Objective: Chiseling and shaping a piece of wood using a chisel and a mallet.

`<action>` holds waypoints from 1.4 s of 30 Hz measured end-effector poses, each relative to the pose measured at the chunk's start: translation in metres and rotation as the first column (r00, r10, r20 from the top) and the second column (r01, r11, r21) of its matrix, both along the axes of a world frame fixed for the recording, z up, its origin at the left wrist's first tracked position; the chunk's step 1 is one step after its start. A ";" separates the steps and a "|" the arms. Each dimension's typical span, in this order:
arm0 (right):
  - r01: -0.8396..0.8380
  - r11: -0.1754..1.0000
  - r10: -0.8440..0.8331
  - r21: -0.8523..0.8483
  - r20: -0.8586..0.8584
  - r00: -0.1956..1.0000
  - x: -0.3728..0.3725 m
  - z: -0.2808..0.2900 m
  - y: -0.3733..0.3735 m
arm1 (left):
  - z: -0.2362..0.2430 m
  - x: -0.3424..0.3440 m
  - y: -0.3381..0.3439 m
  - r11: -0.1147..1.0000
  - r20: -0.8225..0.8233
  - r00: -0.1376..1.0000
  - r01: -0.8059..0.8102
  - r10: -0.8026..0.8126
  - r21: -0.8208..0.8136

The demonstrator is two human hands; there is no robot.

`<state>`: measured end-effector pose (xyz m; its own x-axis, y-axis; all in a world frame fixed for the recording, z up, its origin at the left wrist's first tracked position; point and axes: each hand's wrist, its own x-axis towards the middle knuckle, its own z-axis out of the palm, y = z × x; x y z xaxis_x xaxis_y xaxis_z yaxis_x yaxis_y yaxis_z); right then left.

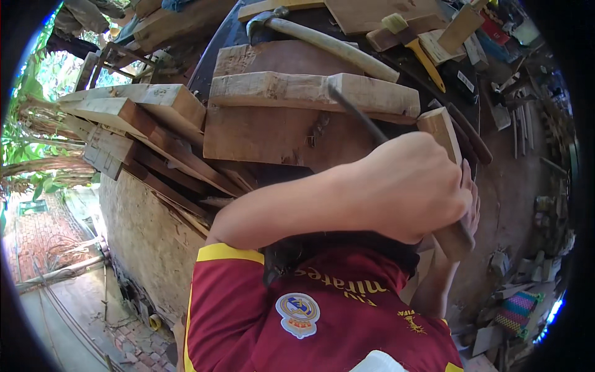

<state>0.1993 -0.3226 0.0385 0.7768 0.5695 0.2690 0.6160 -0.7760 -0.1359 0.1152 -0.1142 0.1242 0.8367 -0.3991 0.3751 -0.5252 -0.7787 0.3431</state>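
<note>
My left arm crosses in front of me, and my left hand (415, 186) is closed in a fist. It grips a long dark metal tool (359, 115) with a wooden handle (455, 240) coming out below the fist. The tool's far end overlaps the notch of a pale shaped wood piece (266, 90); contact I cannot tell. That piece lies across a wide brown wood block (257, 133). My right hand (475, 201) is largely hidden behind the left fist, next to the handle and an upright wood block (440, 131); its grip is not visible.
A claw hammer (334, 40) lies beyond the wood piece. Far right are a yellow-handled brush (424, 62), a small dark box (460, 82) and wood offcuts (462, 30). Shaped wood pieces (133, 115) are stacked on the left. Tools and scraps lie over the floor (502, 204) on the right.
</note>
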 end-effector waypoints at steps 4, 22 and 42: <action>0.013 0.997 -0.008 0.082 -0.059 0.998 0.003 -0.008 0.001 | -0.015 0.017 0.011 0.992 0.022 0.998 -0.049 0.051 -0.112; 0.061 0.901 -0.014 0.429 -0.112 0.994 0.021 0.022 -0.008 | -0.006 0.023 0.029 0.962 0.074 0.977 -0.182 0.201 -0.204; -0.273 0.218 -0.184 0.937 0.315 0.931 0.059 0.096 0.008 | 0.015 0.051 0.040 0.833 0.025 0.905 -0.381 0.425 -0.401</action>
